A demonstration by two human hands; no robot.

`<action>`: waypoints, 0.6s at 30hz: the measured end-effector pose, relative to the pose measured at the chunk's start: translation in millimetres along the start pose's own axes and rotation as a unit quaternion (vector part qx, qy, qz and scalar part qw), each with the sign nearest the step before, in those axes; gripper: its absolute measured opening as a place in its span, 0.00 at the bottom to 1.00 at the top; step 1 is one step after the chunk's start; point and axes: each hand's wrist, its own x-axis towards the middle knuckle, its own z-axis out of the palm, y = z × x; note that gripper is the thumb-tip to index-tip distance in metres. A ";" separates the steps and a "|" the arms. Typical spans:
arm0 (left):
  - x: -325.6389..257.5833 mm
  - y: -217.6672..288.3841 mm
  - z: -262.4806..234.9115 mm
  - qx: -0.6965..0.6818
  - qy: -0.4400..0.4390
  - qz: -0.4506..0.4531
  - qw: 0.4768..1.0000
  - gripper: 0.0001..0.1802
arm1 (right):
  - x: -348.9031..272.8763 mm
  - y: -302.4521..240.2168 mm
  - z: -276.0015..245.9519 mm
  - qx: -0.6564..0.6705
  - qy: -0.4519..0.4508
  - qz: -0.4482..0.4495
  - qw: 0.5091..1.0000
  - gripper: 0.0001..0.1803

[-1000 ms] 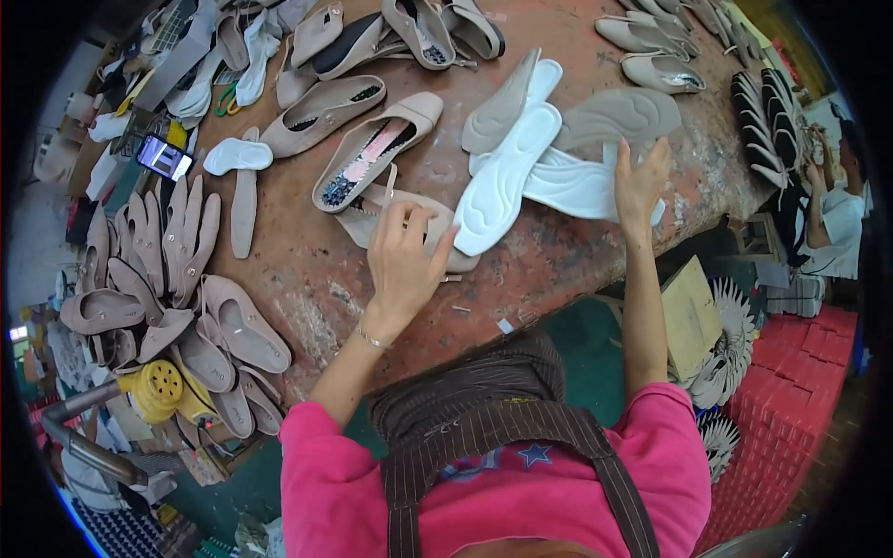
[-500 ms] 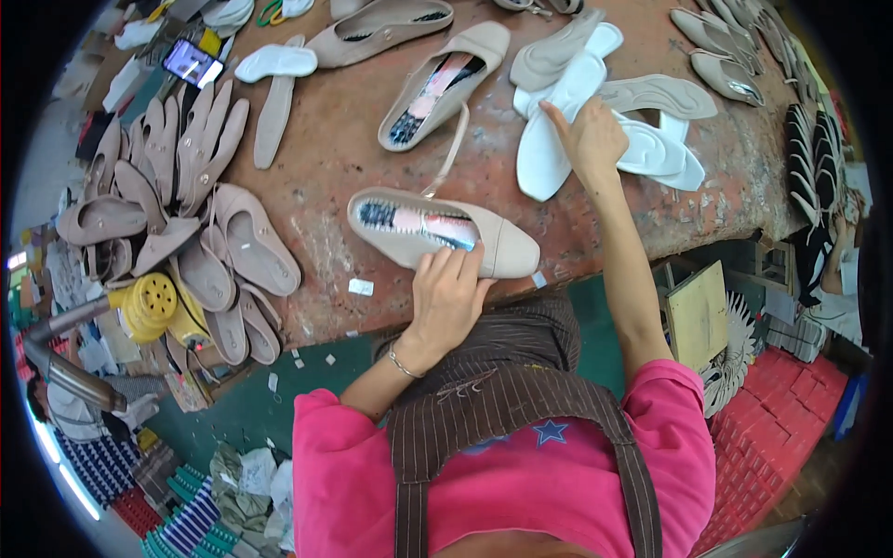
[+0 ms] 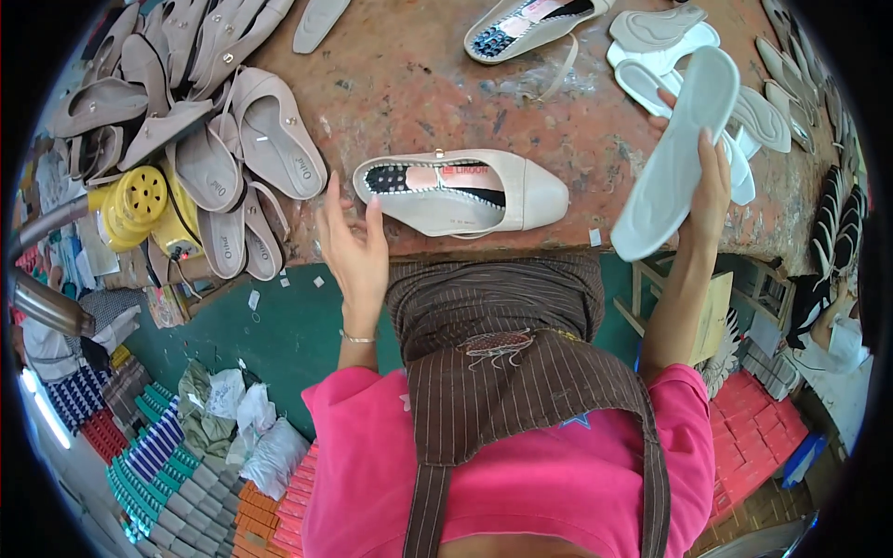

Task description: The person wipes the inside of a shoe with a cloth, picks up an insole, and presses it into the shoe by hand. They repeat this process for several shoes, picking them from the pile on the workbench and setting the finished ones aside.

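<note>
A beige shoe (image 3: 544,197) lies near the front edge of the table, toe to the right, its printed inner sole showing. My left hand (image 3: 355,244) is just left of its heel, fingers apart, holding nothing. My right hand (image 3: 707,186) grips a white shoe insole (image 3: 677,153), raised at a slant right of the shoe. Behind it, a pile of white and beige insoles (image 3: 659,42) is partly hidden by the hand and the held insole. Farther back lies another beige shoe (image 3: 535,42) with a loose strap.
Several finished beige shoes (image 3: 279,135) are heaped on the left of the table (image 3: 409,107). A yellow lamp-like device (image 3: 139,205) on a grey arm stands beside them. More shoes (image 3: 791,116) lie at the far right. Red boxes (image 3: 758,437) are stacked below on the right.
My right hand has lifted a white insole off the pile and brought it nearer. My left hand has let go of the shoe and moved left of its heel. The view has shifted.
</note>
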 end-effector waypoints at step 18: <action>8.4 -22.6 16.8 -0.196 -0.076 -0.065 0.975 0.22 | -52.2 85.2 163.2 -0.375 -0.254 -0.328 0.829 0.14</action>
